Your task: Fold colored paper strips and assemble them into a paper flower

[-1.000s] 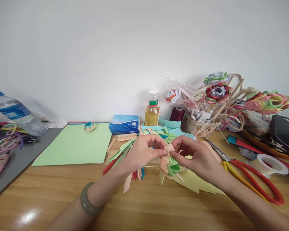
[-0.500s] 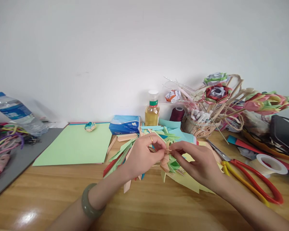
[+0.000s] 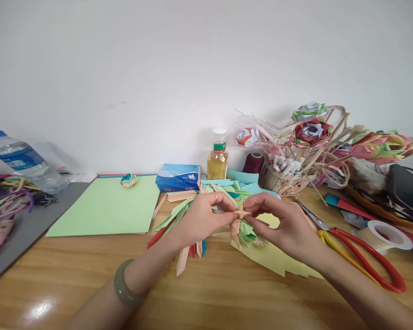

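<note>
My left hand [image 3: 206,215] pinches one side of a small peach folded-paper piece [image 3: 242,213] shaped like a pointed star. From the other side, the fingertips of my right hand [image 3: 282,222] close on the same piece. It is held up over a heap of folded paper strips [image 3: 183,213] in green, peach, red and blue. Just below my fingers are green and peach folded pieces [image 3: 247,233]; whether they join the star I cannot tell. A yellow paper sheet [image 3: 273,261] lies under my right hand.
Red-and-yellow-handled scissors [image 3: 365,256] and a white spool [image 3: 385,236] lie at right. A basket [image 3: 285,183] of paper flowers stands behind them. Near the wall are an oil-coloured bottle [image 3: 217,162] and a blue tissue pack [image 3: 178,178]. Green sheets [image 3: 106,206] lie left.
The peach paper between my fingertips has turned and now shows its star shape. My right hand has shifted slightly, uncovering more of the yellow sheet.
</note>
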